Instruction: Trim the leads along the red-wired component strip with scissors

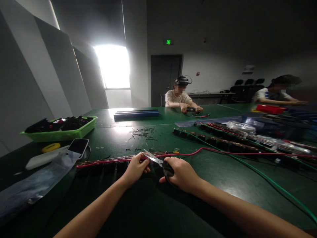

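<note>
My right hand grips a pair of scissors by the dark handles. Their blades are parted and point left, the tips close to my left fingers. My left hand is closed in a pinch at a dark strip of black parts with bare metal along its top; what the fingertips hold is hidden. A red wire runs along this strip, passes behind both hands and trails off to the right. A short yellow piece shows at the strip's right end.
Cut scraps lie ahead. On the left are a green basket of black parts, a phone and a plastic bag. More strips and a green wire lie right. Two people sit across the table.
</note>
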Motion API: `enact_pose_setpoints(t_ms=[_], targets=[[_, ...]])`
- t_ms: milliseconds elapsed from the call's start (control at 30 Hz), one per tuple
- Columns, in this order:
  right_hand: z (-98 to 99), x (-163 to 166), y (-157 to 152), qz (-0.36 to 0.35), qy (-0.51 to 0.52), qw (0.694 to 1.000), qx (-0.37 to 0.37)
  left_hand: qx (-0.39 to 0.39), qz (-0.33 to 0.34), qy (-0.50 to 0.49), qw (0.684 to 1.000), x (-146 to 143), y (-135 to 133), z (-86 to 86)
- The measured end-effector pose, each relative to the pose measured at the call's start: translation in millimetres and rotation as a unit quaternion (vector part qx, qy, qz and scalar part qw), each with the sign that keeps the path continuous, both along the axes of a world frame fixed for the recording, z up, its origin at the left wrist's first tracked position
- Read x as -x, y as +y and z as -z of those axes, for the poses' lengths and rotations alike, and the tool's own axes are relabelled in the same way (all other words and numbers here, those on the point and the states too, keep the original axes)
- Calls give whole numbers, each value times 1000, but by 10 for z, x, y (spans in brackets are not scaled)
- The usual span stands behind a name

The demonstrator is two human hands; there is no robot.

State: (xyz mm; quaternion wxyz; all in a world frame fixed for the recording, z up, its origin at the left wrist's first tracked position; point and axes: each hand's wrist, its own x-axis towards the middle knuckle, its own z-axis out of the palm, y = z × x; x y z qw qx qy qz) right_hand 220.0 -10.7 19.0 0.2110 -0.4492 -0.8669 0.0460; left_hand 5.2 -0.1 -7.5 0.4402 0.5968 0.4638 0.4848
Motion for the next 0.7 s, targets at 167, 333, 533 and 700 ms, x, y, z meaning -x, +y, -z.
enact_pose_setpoints(t_ms=[167, 333, 533, 700], targets=[[14, -5, 3, -2, -10, 1000, -12, 2, 3, -4, 1000, 5, 4, 2], [12, 3, -3, -4, -15, 1000, -17, 3, 4, -3, 1000, 7, 3, 1], [26, -22, 15, 31, 5, 1000, -2, 1, 9, 5, 1000, 0, -19, -39], [39, -55, 52, 60, 39, 997, 6, -6, 6, 15, 1000, 0, -24, -44]])
